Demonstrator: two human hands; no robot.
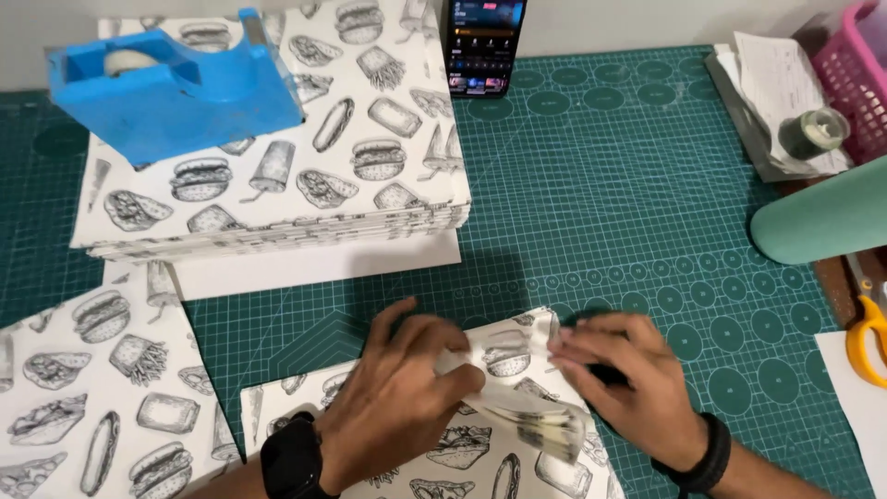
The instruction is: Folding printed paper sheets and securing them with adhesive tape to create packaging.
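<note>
Head view: two hands fold printed paper

Near the front, the left hand (397, 397) and the right hand (628, 383) pinch a folded sheet of food-print paper (504, 407) with their fingers. It lies on the green cutting mat (628, 203). Far left, a blue tape dispenser (176, 88) sits on a paper stack (277, 176).

Left hand (393, 402), right hand (628, 383) pinching.

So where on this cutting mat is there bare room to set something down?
The widest bare patch of the green mat lies between the printed paper stack, the phone and the teal roll. A narrower strip runs right of the right hand, toward the scissors. The left side is crowded with printed sheets and the blue tape dispenser.
</note>
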